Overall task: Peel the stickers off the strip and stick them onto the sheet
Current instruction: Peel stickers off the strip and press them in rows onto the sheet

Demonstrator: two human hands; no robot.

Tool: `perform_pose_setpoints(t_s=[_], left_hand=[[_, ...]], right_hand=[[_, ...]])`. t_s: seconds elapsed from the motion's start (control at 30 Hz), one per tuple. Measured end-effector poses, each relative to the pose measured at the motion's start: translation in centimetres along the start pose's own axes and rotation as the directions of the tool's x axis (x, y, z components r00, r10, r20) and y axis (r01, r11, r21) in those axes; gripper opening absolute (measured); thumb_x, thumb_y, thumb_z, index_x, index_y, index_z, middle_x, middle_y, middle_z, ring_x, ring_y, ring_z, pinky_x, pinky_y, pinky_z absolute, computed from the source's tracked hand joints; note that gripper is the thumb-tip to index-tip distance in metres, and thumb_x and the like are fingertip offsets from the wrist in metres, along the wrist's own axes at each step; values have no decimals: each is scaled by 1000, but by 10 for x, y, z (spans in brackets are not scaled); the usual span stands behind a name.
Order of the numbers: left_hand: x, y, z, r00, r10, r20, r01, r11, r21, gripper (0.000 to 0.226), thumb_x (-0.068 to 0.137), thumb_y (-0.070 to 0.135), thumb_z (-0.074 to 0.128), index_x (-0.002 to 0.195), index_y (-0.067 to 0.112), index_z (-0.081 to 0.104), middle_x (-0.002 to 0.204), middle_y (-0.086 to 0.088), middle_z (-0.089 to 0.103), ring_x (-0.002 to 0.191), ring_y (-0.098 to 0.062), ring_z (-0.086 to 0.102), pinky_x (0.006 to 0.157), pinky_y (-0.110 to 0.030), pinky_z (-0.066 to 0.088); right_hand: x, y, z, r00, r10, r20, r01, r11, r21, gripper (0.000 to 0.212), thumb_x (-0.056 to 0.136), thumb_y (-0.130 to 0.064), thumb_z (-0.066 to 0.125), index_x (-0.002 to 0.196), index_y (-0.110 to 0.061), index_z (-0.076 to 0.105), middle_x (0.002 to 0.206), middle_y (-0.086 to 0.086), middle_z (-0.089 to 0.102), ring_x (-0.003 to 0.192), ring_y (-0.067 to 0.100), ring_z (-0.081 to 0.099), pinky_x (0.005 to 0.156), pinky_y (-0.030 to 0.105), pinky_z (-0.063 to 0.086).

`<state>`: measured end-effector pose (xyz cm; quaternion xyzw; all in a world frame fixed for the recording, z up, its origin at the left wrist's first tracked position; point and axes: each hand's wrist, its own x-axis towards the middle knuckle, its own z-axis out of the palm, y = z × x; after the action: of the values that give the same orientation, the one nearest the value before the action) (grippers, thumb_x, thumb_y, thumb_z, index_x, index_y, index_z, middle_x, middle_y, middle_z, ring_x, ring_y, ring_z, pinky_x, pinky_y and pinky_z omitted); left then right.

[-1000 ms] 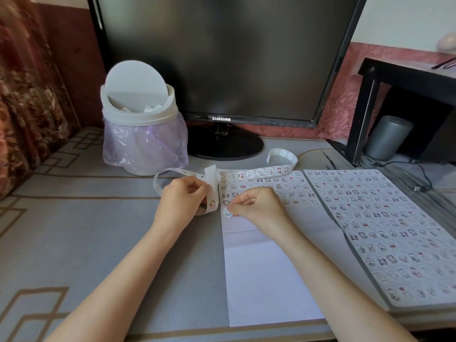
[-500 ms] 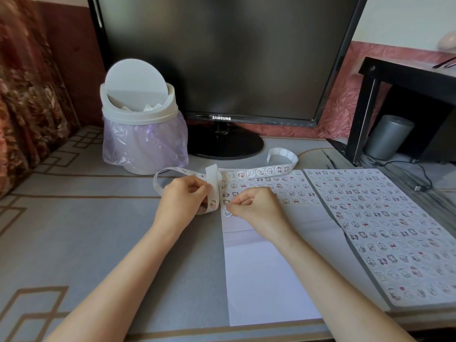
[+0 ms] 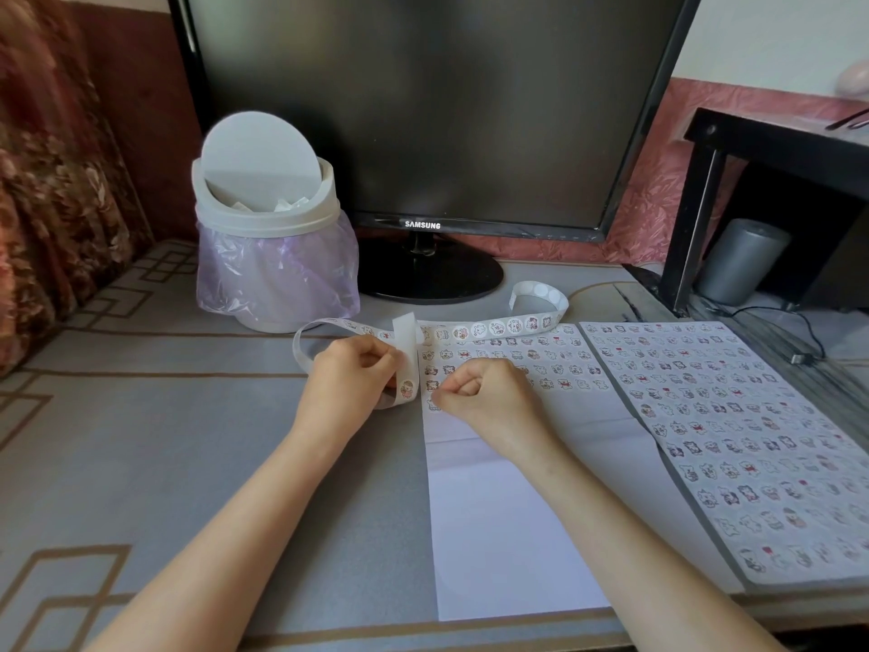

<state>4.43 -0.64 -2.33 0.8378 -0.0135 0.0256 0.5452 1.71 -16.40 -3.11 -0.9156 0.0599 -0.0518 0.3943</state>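
A white sticker strip (image 3: pixel 489 328) with round cartoon stickers curls across the table from the monitor base to my left hand (image 3: pixel 350 378), which pinches its looped near end. The white sheet (image 3: pixel 508 520) lies in front of me, with rows of stickers across its top part and its lower part bare. My right hand (image 3: pixel 479 392) rests on the sheet's upper left, fingers curled, thumb and forefinger pressing a small round sticker (image 3: pixel 433 404) at the sheet's left edge.
A second sheet (image 3: pixel 752 444) full of stickers lies to the right. A white swing-lid bin (image 3: pixel 268 237) with a purple liner stands at the back left, beside a dark monitor (image 3: pixel 423 110). A black stand (image 3: pixel 771 181) and cables are at the far right.
My right hand has shifted very slightly on the sheet's left edge, still pressing the sticker. My left hand keeps its hold on the strip.
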Motion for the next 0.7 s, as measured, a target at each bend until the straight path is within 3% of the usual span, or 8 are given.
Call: perform_pose_setpoints(t_s=[0.13, 0.3, 0.47, 0.6, 0.7], left_hand=[[1, -1, 0, 1000, 2, -3, -2, 1000, 7, 16, 91, 21, 58, 76, 23, 64, 74, 8, 69, 55, -7, 63, 65, -27, 54], [1, -1, 1, 1000, -4, -6, 4, 1000, 7, 13, 91, 21, 58, 81, 21, 65, 79, 5, 70, 57, -8, 63, 64, -25, 54], [0, 0, 1, 1000, -8, -9, 8, 1000, 18, 12, 91, 22, 58, 83, 20, 65, 79, 6, 69, 55, -6, 63, 59, -20, 50], [1, 0, 1, 1000, -2, -13, 2, 1000, 16, 10, 91, 22, 58, 85, 20, 66, 80, 5, 68, 57, -7, 63, 61, -22, 52], [1, 0, 1, 1000, -6, -11, 6, 1000, -2, 12, 92, 22, 57, 84, 21, 66, 77, 8, 67, 51, -5, 62, 57, -21, 52]], right_hand=[[-1, 1, -1, 1000, -20, -5, 20, 1000, -3, 13, 76, -32, 72, 68, -29, 62, 55, -14, 55, 60, 2, 53, 62, 24, 39], [0, 2, -2, 999, -45, -11, 45, 999, -9, 20, 78, -31, 71, 85, -30, 53, 61, -11, 56, 68, 9, 54, 70, 30, 43], [3, 7, -3, 997, -69, -16, 69, 998, -17, 13, 83, -23, 65, 80, -28, 53, 58, -12, 55, 66, 8, 54, 72, 29, 44], [5, 8, -2, 998, -59, 18, 57, 994, 95, 22, 75, -29, 76, 74, -29, 54, 54, -11, 53, 58, 5, 49, 70, 33, 44], [5, 9, -2, 996, -78, 36, 75, 994, 73, 22, 77, -26, 74, 77, -28, 53, 56, -10, 53, 56, 4, 48, 70, 33, 45]])
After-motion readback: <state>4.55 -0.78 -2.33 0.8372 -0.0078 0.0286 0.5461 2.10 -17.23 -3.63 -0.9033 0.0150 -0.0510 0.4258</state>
